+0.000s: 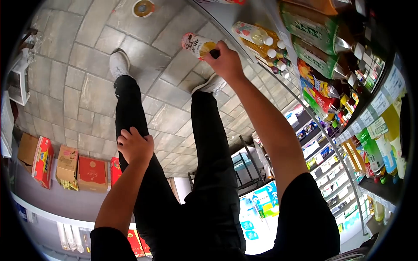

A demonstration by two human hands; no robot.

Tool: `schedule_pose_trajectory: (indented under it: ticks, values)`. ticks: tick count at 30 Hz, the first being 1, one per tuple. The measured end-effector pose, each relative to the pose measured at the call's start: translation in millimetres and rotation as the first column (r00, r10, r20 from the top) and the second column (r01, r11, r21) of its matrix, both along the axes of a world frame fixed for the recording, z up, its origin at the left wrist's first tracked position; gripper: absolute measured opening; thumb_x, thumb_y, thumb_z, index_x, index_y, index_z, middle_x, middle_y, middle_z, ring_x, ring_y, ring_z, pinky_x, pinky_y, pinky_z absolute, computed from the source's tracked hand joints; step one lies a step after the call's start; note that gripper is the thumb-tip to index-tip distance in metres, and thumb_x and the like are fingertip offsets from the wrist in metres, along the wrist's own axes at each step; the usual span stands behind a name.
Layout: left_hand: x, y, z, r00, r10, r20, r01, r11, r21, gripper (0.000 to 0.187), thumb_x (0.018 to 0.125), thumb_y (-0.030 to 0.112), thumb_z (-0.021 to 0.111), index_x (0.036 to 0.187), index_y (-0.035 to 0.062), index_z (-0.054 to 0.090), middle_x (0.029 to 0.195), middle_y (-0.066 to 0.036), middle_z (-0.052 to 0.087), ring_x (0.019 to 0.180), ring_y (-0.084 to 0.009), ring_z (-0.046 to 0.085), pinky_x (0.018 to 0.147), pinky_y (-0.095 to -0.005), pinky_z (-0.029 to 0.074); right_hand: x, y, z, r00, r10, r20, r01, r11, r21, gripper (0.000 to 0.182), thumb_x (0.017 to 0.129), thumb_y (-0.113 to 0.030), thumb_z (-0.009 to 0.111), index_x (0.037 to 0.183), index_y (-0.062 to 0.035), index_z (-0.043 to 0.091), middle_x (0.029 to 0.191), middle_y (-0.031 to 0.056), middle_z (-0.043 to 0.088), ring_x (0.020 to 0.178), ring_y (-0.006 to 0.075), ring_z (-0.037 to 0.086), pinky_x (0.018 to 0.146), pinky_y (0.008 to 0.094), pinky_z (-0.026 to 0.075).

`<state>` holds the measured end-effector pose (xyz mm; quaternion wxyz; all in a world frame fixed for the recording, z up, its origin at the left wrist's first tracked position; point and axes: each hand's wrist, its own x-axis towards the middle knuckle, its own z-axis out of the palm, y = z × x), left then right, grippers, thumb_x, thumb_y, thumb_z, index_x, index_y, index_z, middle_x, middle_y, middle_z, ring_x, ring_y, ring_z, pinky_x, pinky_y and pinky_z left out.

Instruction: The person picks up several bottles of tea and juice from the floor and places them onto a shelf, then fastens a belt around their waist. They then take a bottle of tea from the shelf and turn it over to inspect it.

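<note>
My right hand [224, 61] is closed around the dark-capped neck end of a drink bottle [198, 45]. The bottle has a red-and-white patterned label and a yellow part near the hand. It is held tilted over the tiled floor, beside the shelf. My left hand [135, 147] rests on my black-trousered leg near the knee, its fingers slightly bent and apart, holding nothing. Nearest to my right hand on the shelf side is a group of bottles with white caps [259, 35], lying on their sides in this view.
Grey tiles [143, 108] cover the floor, with a round yellow floor sticker [143, 8] on them. Large green-labelled bottles [311, 26] and snack bags [320, 87] fill the right side. Cardboard boxes [92, 173] stand at left. A metal rail [324, 135] curves along the shelves.
</note>
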<state>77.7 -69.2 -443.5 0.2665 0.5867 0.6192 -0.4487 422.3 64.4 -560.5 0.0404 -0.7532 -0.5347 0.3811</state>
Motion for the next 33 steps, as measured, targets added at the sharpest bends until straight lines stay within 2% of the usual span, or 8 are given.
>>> schedule_pose_trajectory:
  ticks: [8,11,15,18,19,23,26,33]
  values:
    - [20.3,5.0,0.5,0.999,-0.027,-0.042,0.026,0.999,-0.033,0.043,0.088,0.040,0.058,0.112,0.0043,0.054,0.115,-0.017,0.053,0.109,-0.0385,0.057,0.087,-0.0522,0.050,95.1,16.2,37.1,0.989,-0.048,0.140,0.022,0.983,0.181,0.031,0.084,-0.028,0.078,0.092,-0.0025,0.062,0.077,0.0128,0.073,0.068,0.0274,0.074,0.060,0.0370,0.057]
    - [23.7,9.9,1.7,0.998,-0.048,-0.051,0.046,0.998,-0.032,0.043,0.088,0.040,0.058,0.112,0.0043,0.054,0.115,-0.017,0.053,0.109,-0.0382,0.057,0.087,-0.0521,0.050,111.0,36.6,34.7,0.792,-0.601,-0.109,0.585,0.798,-0.143,0.035,0.087,-0.024,0.075,0.083,0.0062,0.059,0.075,0.0140,0.071,0.066,0.0229,0.075,0.056,0.0301,0.061]
    - [24.5,12.2,1.0,0.997,-0.059,-0.051,0.058,0.998,-0.023,0.043,0.088,0.040,0.058,0.111,0.0043,0.054,0.114,-0.016,0.053,0.108,-0.0380,0.057,0.086,-0.0519,0.051,128.3,55.6,13.7,0.603,-0.766,-0.222,0.713,0.642,-0.281,0.032,0.090,-0.022,0.072,0.094,0.0070,0.058,0.078,0.0142,0.070,0.061,0.0237,0.072,0.064,0.0346,0.066]
    - [24.9,10.4,0.0,0.997,-0.062,-0.056,0.060,0.998,-0.024,0.043,0.088,0.040,0.058,0.111,0.0042,0.054,0.114,-0.016,0.053,0.108,-0.0380,0.057,0.086,-0.0516,0.051,131.4,69.5,1.3,0.511,-0.830,-0.224,0.787,0.557,-0.266,0.031,0.092,-0.020,0.071,0.093,0.0068,0.056,0.073,0.0122,0.066,0.057,0.0219,0.069,0.065,0.0353,0.067]
    - [25.5,11.0,-0.3,0.997,-0.055,-0.055,0.053,0.998,-0.032,0.042,0.088,0.040,0.058,0.111,0.0043,0.055,0.114,-0.016,0.053,0.108,-0.0380,0.057,0.086,-0.0518,0.050,147.3,71.2,-14.9,0.470,-0.845,-0.254,0.758,0.534,-0.374,0.048,0.092,-0.021,0.071,0.117,0.0119,0.046,0.092,0.0225,0.070,0.075,0.0323,0.076,0.071,0.0448,0.069]
    - [26.8,11.7,-1.6,0.997,-0.047,-0.066,0.044,0.998,-0.048,0.042,0.088,0.039,0.057,0.111,0.0044,0.055,0.114,-0.016,0.053,0.109,-0.0383,0.057,0.086,-0.0526,0.050,145.4,84.2,-31.1,0.459,-0.865,-0.202,0.777,0.501,-0.382,0.053,0.093,-0.021,0.068,0.126,0.0125,0.043,0.096,0.0226,0.069,0.077,0.0312,0.076,0.074,0.0435,0.069]
    - [25.9,11.2,-3.2,0.997,-0.043,-0.064,0.039,0.998,-0.052,0.042,0.087,0.039,0.057,0.111,0.0046,0.055,0.114,-0.017,0.053,0.109,-0.0384,0.057,0.086,-0.0529,0.049,138.7,88.7,-46.7,0.353,-0.912,-0.209,0.855,0.405,-0.323,0.052,0.094,-0.021,0.067,0.125,0.0132,0.044,0.094,0.0230,0.070,0.073,0.0302,0.076,0.072,0.0418,0.069]
    - [27.2,13.5,-4.0,0.996,-0.051,-0.067,0.047,0.997,-0.056,0.044,0.087,0.040,0.058,0.112,0.0045,0.055,0.115,-0.017,0.052,0.110,-0.0390,0.056,0.086,-0.0522,0.050,149.6,91.1,-77.6,0.384,-0.898,-0.217,0.812,0.440,-0.384,0.057,0.095,-0.024,0.066,0.119,0.0209,0.041,0.091,0.0243,0.071,0.071,0.0306,0.076,0.070,0.0409,0.069]
